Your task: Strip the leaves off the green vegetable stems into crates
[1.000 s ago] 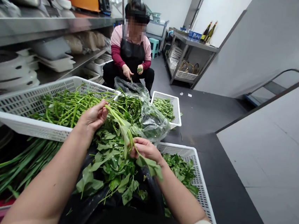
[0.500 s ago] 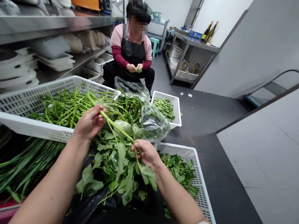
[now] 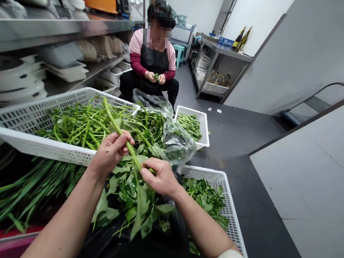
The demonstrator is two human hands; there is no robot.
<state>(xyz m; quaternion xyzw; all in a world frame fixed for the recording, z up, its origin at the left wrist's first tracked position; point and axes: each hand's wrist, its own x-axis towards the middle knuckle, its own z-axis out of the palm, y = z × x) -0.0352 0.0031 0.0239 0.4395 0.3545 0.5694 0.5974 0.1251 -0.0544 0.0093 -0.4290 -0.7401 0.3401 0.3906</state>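
Observation:
A long thick green stem of leafy greens [image 3: 111,115], likely water spinach, runs slantwise between my hands. My left hand [image 3: 112,151] pinches it partway along, with the upper end sticking out past the fingers. Lower down, my right hand [image 3: 159,177] is closed on the stem's other end, and a short brownish piece shows at its fingers. Under both hands lies a heap of leafy greens [image 3: 146,207] on black plastic. To the left, a white basket [image 3: 45,145] holds loose green stems [image 3: 84,122].
At right, a white basket [image 3: 234,208] contains picked leaves; a smaller one [image 3: 207,128] farther off holds short cut stems. Clear plastic bag [image 3: 178,140] lies between. Long green blades [image 3: 31,196] lie at lower left. A co-worker [image 3: 154,58] sits opposite, handling greens. Metal shelves [image 3: 63,25] line the left.
My left hand has moved right and down along with the stem. My right hand has turned and come closer to it. The leafy end near my right hand now hangs lower.

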